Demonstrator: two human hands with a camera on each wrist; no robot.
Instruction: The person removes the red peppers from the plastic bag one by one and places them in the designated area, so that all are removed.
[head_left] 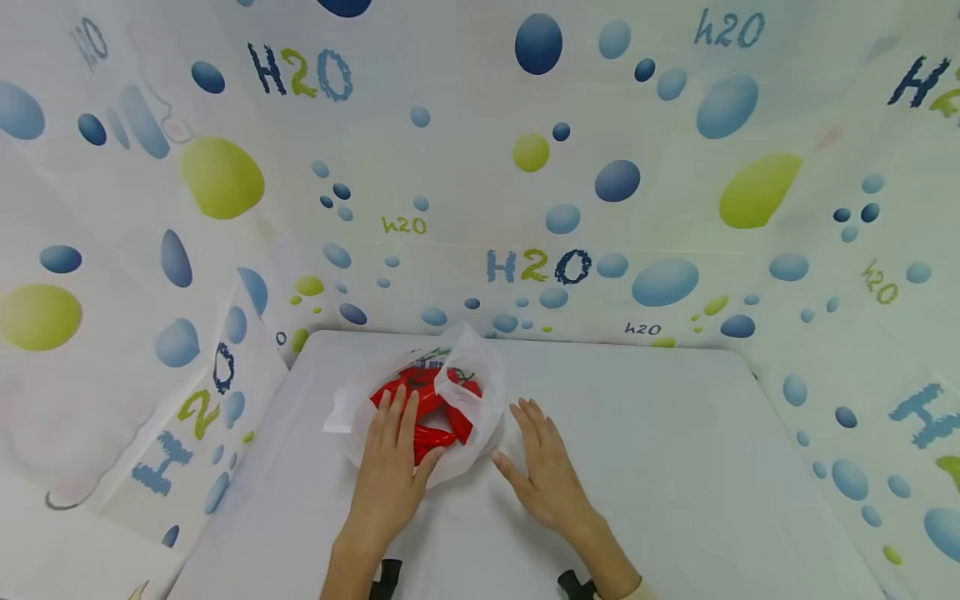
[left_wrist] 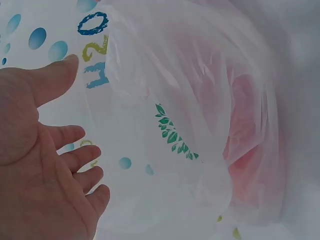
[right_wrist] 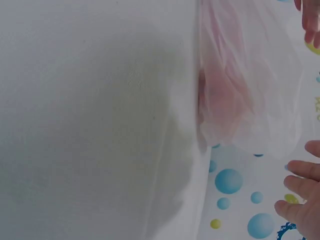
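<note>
A white translucent plastic bag sits on the table with its mouth spread, and several shiny red peppers lie inside. My left hand is stretched over the bag's near left side, fingers straight, hiding part of it. In the left wrist view that hand appears beside the bag, with a gap between them and a green leaf print on the plastic. To the right of the bag, my right hand is held with fingers extended and nothing in it. The right wrist view has its fingertips near the bag.
The white table stretches out to the right of the bag. Behind it and at both sides hang sheets printed with blue and green drops and H2O lettering. Dark wrist bands show at the bottom.
</note>
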